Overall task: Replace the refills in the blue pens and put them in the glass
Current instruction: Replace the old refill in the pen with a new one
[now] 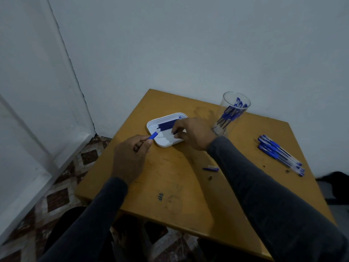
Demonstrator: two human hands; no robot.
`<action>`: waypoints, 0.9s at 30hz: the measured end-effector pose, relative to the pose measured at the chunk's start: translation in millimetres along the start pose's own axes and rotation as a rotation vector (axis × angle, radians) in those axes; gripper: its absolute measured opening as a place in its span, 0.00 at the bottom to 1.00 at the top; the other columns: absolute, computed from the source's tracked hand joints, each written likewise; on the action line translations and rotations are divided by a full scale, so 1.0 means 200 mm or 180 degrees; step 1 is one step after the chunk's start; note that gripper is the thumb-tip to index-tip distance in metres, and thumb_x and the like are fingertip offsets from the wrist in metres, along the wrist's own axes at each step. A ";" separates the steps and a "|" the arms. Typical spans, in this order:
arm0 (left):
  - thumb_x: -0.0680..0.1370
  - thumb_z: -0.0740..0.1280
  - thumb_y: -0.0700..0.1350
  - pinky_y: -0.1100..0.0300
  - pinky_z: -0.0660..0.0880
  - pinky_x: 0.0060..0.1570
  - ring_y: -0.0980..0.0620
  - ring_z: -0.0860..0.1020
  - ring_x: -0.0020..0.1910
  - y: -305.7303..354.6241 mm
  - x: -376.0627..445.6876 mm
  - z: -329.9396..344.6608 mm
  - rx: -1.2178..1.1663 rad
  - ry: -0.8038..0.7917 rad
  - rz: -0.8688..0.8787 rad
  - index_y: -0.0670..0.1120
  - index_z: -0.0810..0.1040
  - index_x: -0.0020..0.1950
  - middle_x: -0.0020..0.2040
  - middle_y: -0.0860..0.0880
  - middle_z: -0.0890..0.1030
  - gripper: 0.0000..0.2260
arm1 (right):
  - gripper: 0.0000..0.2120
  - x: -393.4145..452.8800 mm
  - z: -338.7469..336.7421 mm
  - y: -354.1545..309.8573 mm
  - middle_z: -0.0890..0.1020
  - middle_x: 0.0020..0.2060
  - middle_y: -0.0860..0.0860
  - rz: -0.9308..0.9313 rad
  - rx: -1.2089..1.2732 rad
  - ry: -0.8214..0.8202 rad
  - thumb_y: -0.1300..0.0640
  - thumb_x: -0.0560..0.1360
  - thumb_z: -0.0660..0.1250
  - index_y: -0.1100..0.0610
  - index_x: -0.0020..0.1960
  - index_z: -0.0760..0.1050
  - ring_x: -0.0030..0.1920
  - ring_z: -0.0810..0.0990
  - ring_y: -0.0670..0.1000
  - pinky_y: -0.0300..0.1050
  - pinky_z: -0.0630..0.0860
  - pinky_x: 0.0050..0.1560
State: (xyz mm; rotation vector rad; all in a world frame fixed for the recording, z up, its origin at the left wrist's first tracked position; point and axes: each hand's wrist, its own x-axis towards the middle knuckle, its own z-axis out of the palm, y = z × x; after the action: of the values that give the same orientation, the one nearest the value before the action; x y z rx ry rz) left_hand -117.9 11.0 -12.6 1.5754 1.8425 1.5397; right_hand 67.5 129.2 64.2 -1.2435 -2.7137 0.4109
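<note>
On the brown wooden table [188,178], a white plastic tray [151,127] with round corners is sitting near the far left corner. Thin dark blue refills [167,124] are lying side by side in it, like a row of little sticks.

The left hand [130,157] is holding a pen [153,136] just beside the tray's near left edge. Its thumb and fingers [143,138] are curling around the pen and pinching it. Only the blue grip and a bit of the clear part are showing past the fingers, pointing at the tray.

The right hand [192,132] is reaching over the tray. Its fingertips are bending down and pinching the right end of a refill, though the dim light is making this hard to see clearly. Both arms are wearing dark, soft sleeves [264,195].

A tall, round, clear glass [231,114] is standing behind the right hand, near the wall. Blue pens are leaning inside it with their caps up.

A bunch of blue pens [279,154] is lying flat near the right edge of the table, well apart from the tray. They are clear and smooth, with blue caps.

A small blue pen part [211,169] is lying alone in the middle of the table, just beside the right sleeve. The table top is looking scratched and marked.
</note>
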 end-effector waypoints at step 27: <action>0.79 0.70 0.49 0.59 0.79 0.41 0.57 0.81 0.41 0.32 -0.36 0.40 -0.0474 -0.1056 0.0126 0.52 0.84 0.56 0.43 0.56 0.84 0.07 | 0.08 -0.84 0.15 0.13 0.87 0.41 0.58 0.1552 0.3971 0.1974 0.59 0.84 0.64 0.65 0.54 0.78 0.39 0.85 0.55 0.50 0.80 0.37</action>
State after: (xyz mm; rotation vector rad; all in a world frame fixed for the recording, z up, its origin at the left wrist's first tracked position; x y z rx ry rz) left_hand 3.4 -15.8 -21.3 1.6864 1.4924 1.3021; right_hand 189.3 12.2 27.3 -1.2219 -1.1528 1.2292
